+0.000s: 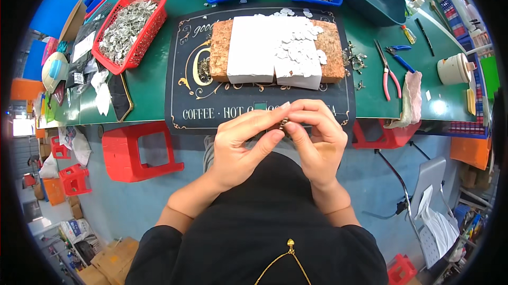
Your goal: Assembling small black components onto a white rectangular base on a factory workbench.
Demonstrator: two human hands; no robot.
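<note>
While both hands meet over the near edge of the mat (pixel 185 102), I see the risk sits in that tiny pinch. Left to right: red basket (pixel 129 31) of small metal pieces sits far left on the green table (pixel 153 81), well apart from the hands, no issue there. Left hand (pixel 241 145) has thumb and forefinger nearly closed, tips touching a small dark metal part (pixel 284 122); the other fingers curl loosely. Right hand (pixel 316 137) pinches the same part from the other side, fingers closed tight round it. The part is held in the air between the two hands, above the lap, just off the table edge. I judge a slip would drop it to the lap or the floor, not the mat, and it's small enough to lose. The white pad (pixel 275 49) on the brick block carries loose white bits; a bump could scatter them. Pink pliers (pixel 389 76) lie right, well apart, harmless.
</note>
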